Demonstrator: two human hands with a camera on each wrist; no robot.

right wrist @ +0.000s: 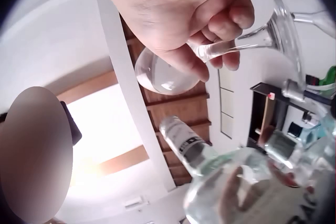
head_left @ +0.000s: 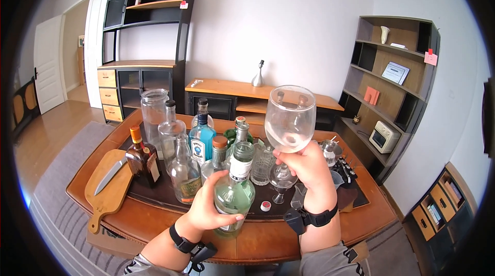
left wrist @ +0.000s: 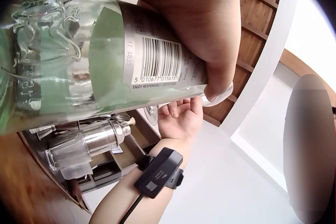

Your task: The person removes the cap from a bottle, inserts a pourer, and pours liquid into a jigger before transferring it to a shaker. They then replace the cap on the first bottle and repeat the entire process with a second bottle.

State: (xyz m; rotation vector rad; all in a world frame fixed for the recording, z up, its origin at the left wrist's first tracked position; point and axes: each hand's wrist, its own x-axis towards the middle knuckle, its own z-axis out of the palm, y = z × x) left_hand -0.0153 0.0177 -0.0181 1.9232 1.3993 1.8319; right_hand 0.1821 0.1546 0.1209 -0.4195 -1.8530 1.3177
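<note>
My left hand (head_left: 205,209) grips an uncapped clear bottle (head_left: 236,193) around its body, thumb across the front. The bottle looks pale green and stands nearly upright at the table's near side; its back label with a barcode shows in the left wrist view. My right hand (head_left: 313,173) holds a large stemmed wine glass (head_left: 290,116) by its stem, raised above the table to the right of the bottle. In the right wrist view, the thumb and fingers pinch the stem below the bowl (right wrist: 163,74). A small red-and-white cap (head_left: 265,206) lies on the table between the hands.
Several bottles crowd the left and middle of the table, including a blue one (head_left: 202,139) and a dark one with an orange cap (head_left: 142,157). A knife (head_left: 110,177) lies on a wooden board (head_left: 105,193) at left. Glassware and a metal shaker (left wrist: 107,134) stand at right.
</note>
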